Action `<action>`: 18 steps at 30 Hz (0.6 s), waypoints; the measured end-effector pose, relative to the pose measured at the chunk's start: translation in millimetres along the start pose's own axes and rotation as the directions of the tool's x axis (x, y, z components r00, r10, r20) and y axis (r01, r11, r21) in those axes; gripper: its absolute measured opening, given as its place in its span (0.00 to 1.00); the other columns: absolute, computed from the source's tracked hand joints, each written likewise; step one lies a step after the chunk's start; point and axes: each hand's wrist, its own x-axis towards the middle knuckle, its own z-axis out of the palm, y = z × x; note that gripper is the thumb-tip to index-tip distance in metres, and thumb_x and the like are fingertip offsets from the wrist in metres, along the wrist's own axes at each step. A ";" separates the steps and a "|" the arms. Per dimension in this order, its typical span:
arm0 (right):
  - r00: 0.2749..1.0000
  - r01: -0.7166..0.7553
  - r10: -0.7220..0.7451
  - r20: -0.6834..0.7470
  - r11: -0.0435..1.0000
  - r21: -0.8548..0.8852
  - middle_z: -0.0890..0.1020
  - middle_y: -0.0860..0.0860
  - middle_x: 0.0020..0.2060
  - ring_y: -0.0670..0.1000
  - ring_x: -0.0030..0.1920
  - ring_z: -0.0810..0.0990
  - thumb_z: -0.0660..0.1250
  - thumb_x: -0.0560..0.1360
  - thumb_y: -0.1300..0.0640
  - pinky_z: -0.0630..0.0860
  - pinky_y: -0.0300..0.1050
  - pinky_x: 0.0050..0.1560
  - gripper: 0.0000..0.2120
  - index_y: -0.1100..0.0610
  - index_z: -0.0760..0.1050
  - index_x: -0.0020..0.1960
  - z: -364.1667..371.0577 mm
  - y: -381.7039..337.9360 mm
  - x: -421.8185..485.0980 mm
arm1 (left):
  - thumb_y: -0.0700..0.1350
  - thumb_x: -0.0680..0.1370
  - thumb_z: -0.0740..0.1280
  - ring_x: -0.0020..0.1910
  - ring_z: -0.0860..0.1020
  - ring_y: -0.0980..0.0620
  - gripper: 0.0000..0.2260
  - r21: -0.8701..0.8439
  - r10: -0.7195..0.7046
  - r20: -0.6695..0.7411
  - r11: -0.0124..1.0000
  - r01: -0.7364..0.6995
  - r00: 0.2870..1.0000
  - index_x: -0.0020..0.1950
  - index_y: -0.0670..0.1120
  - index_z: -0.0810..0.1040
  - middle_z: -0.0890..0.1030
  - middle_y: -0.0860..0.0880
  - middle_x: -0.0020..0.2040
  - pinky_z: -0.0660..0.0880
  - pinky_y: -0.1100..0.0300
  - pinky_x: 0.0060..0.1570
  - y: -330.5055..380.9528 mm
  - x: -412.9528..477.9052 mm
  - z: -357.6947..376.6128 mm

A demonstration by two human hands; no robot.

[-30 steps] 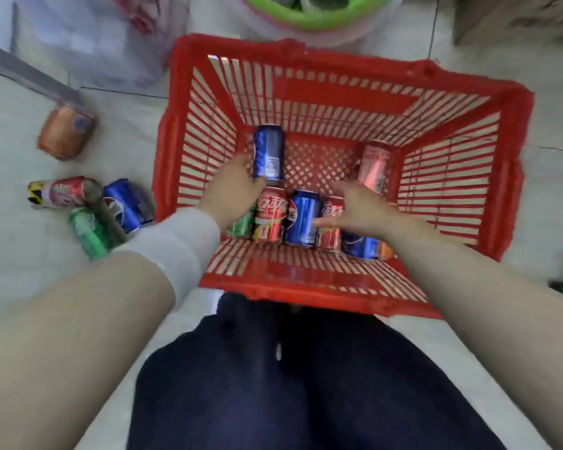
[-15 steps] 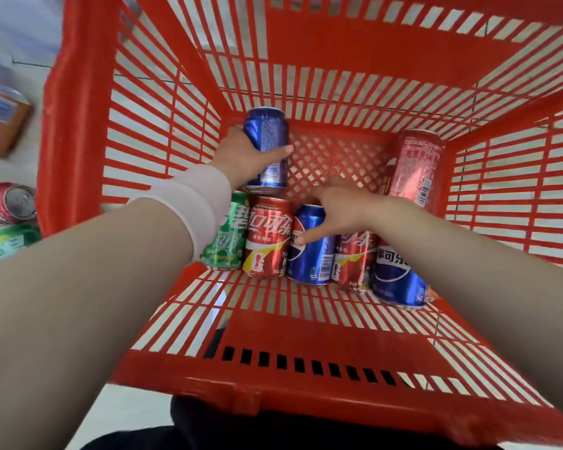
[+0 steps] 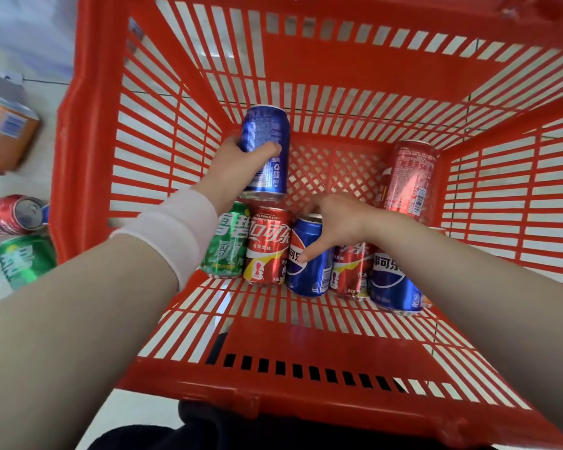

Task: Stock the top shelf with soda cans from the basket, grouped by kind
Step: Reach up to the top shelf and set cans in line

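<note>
Moved since a second ago: the viewpoint, now close over the red basket (image 3: 88, 125); both hands have barely shifted in the last half second.

- Left hand (image 3: 231, 170): wrapped round an upright blue can (image 3: 267, 138) behind the row; lifted or standing, cannot tell.
- Right hand (image 3: 335, 219): fingers curled over the end of the middle blue can (image 3: 309, 274), thumb on its side; apparently not yet lifted.
- Lying in a row in the basket: green can (image 3: 226, 248), red can (image 3: 267, 245), second red can (image 3: 351, 271), end blue can (image 3: 394, 280).
- By the right wall: tall red can (image 3: 407, 177).
- On the floor, left of the basket: orange can (image 3: 7, 131), floor red can (image 3: 4, 216), floor green can (image 3: 23, 258).
- Shelf: not in view.
- Progress: most stocking is judged still ahead.
</note>
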 end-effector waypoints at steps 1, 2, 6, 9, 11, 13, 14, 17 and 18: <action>1.000 0.000 0.000 -0.008 1.000 0.012 0.75 0.52 0.61 0.53 0.59 0.74 0.76 0.55 0.37 0.73 0.47 0.59 0.45 0.57 0.69 0.65 -3.2 -1.2 -3.6 | 0.47 0.73 0.69 0.49 0.80 0.46 0.18 -0.081 -0.014 -0.002 0.997 0.014 1.000 0.60 0.43 0.71 0.80 0.44 0.53 0.78 0.50 0.52 1.3 -6.3 -1.9; 1.000 -0.003 0.004 -0.023 0.999 0.033 0.75 0.52 0.61 0.54 0.60 0.73 0.77 0.55 0.37 0.73 0.47 0.60 0.45 0.57 0.69 0.65 -7.2 -0.9 -6.5 | 0.46 0.74 0.68 0.50 0.80 0.46 0.17 -0.152 -0.025 0.004 0.988 0.025 1.000 0.60 0.43 0.70 0.80 0.44 0.53 0.77 0.49 0.53 1.7 -12.5 -3.3; 0.991 0.019 0.009 -0.135 0.979 0.204 0.74 0.49 0.62 0.50 0.61 0.72 0.79 0.55 0.42 0.68 0.41 0.60 0.44 0.54 0.68 0.67 -38.1 -4.9 -41.3 | 0.45 0.77 0.63 0.51 0.80 0.46 0.19 -0.365 -0.062 0.072 0.927 0.084 0.995 0.67 0.42 0.67 0.79 0.42 0.57 0.78 0.50 0.51 10.8 -51.6 -16.7; 0.987 0.033 0.020 -0.161 0.947 0.319 0.75 0.45 0.54 0.44 0.55 0.72 0.79 0.56 0.47 0.66 0.36 0.54 0.40 0.53 0.71 0.64 -63.0 -14.0 -85.7 | 0.46 0.78 0.61 0.45 0.81 0.51 0.19 -0.459 -0.059 0.138 0.880 0.117 0.989 0.68 0.43 0.67 0.80 0.45 0.53 0.80 0.57 0.41 29.2 -97.6 -29.9; 0.987 0.045 0.027 -0.159 0.900 0.433 0.77 0.43 0.50 0.41 0.51 0.75 0.79 0.58 0.52 0.68 0.32 0.51 0.35 0.54 0.72 0.62 -74.4 -23.8 -123.4 | 0.49 0.72 0.64 0.41 0.82 0.53 0.25 -0.519 -0.052 0.158 0.845 0.127 0.986 0.67 0.43 0.68 0.81 0.47 0.48 0.79 0.59 0.37 47.7 -135.2 -39.3; 0.987 0.060 0.043 -0.152 0.785 0.616 0.79 0.42 0.46 0.40 0.47 0.77 0.78 0.60 0.60 0.74 0.28 0.47 0.30 0.55 0.73 0.60 -81.8 -37.0 -169.1 | 0.53 0.64 0.70 0.38 0.82 0.54 0.32 -0.559 -0.034 0.170 0.819 0.125 0.985 0.65 0.43 0.71 0.83 0.49 0.43 0.79 0.59 0.37 68.1 -174.6 -49.5; 0.988 0.077 0.040 -0.152 0.718 0.692 0.80 0.44 0.46 0.42 0.46 0.78 0.77 0.60 0.62 0.75 0.29 0.47 0.29 0.55 0.73 0.59 -84.3 -43.7 -193.4 | 0.55 0.59 0.75 0.38 0.82 0.53 0.35 -0.569 -0.026 0.178 0.813 0.125 0.984 0.63 0.43 0.72 0.83 0.50 0.41 0.79 0.58 0.37 78.8 -193.9 -54.3; 0.984 0.132 0.029 -0.176 0.551 0.824 0.82 0.49 0.48 0.44 0.45 0.81 0.81 0.52 0.59 0.78 0.34 0.45 0.36 0.55 0.73 0.59 -91.2 -71.0 -266.4 | 0.52 0.60 0.76 0.37 0.82 0.51 0.31 -0.610 -0.017 0.202 0.780 0.139 0.979 0.59 0.44 0.73 0.84 0.49 0.40 0.79 0.57 0.38 113.9 -255.7 -69.8; 0.981 0.152 0.034 -0.189 0.464 0.873 0.83 0.48 0.46 0.43 0.44 0.81 0.82 0.49 0.58 0.78 0.35 0.43 0.38 0.54 0.74 0.58 -94.2 -81.4 -290.2 | 0.50 0.64 0.72 0.37 0.82 0.51 0.25 -0.626 -0.025 0.208 0.765 0.153 0.978 0.58 0.44 0.74 0.84 0.48 0.39 0.79 0.57 0.38 126.8 -277.5 -75.2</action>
